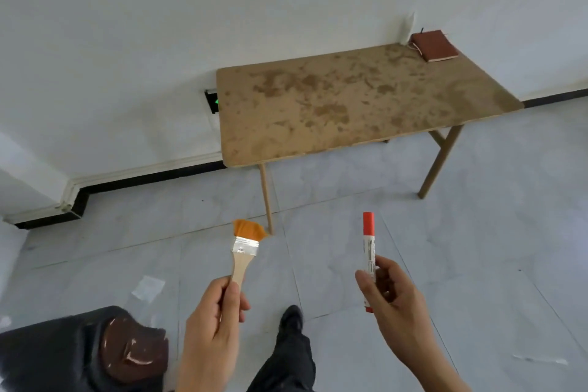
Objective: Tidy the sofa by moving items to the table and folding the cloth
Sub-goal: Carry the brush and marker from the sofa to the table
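Paintbrush [243, 251] in left hand [211, 321], marker [369, 259] in right hand [393, 305]

Single head-worn wide-angle view, facing forward and down.
Both hands sit close at the lower frame; the wooden table [366, 99] stands beyond them, near the wall.

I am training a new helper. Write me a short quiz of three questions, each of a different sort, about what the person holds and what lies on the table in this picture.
1. True or false: the left hand holds a flat wooden-handled paintbrush with orange bristles.
2. Multiple choice: the right hand holds
A. a pair of scissors
B. a red-capped marker pen
C. a folded cloth
3. Fill in: on the far right corner of the stained wooden table lies a reddish-brown ____.

Key: 1 true; 2 B; 3 notebook.
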`<action>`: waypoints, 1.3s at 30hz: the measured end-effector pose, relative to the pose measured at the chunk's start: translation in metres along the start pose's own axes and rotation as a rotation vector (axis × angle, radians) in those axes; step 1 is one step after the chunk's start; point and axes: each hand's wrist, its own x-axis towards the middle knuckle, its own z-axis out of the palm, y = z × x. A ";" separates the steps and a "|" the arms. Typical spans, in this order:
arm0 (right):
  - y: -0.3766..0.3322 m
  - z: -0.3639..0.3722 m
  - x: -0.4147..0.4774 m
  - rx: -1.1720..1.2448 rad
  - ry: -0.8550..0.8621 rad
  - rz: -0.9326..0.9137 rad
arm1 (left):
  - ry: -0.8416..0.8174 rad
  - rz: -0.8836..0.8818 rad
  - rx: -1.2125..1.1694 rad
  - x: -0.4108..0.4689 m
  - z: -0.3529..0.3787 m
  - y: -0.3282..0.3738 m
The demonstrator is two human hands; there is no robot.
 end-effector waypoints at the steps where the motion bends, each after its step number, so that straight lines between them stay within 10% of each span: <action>1: -0.002 -0.003 0.022 0.005 0.017 0.021 | -0.027 -0.003 -0.003 0.026 0.012 0.000; 15: -0.011 -0.134 0.254 0.099 0.424 0.112 | -0.505 0.164 0.049 0.321 0.264 0.146; 28: -0.032 -0.316 0.561 -0.095 0.130 -0.018 | -0.406 0.037 0.021 0.455 0.479 0.245; 39: -0.029 -0.319 0.740 -0.077 0.042 0.030 | -0.266 -0.278 -0.080 0.590 0.574 0.230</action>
